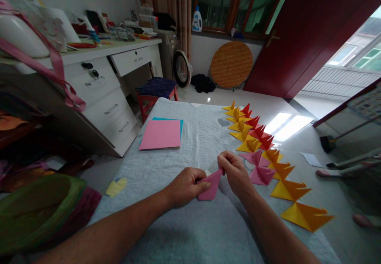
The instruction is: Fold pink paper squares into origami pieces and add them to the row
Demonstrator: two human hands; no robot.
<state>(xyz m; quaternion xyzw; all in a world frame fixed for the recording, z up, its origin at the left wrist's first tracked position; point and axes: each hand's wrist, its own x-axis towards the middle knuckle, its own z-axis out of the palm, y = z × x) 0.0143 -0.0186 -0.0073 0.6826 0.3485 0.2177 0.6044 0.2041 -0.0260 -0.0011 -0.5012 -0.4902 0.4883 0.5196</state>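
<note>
A partly folded piece of pink origami paper [210,190] is held just above the cloth-covered table [190,232]. My left hand [188,185] grips its left side, thumb lying across the front. At its upper right tip, my right hand [233,171] pinches the corner between thumb and fingers. Right beside my right hand stand two finished-looking pink folded pieces [262,175]. A stack of square paper with a pink sheet [162,134] on top and a blue one [182,126] showing behind lies farther off to the left.
Rows of yellow folded pieces [291,190] and red folded pieces [263,137] line the table's right side. Beyond the table are a stool [156,87], a white desk [98,89] and a washing machine with its door open [182,69]. A green basket [38,212] sits at lower left.
</note>
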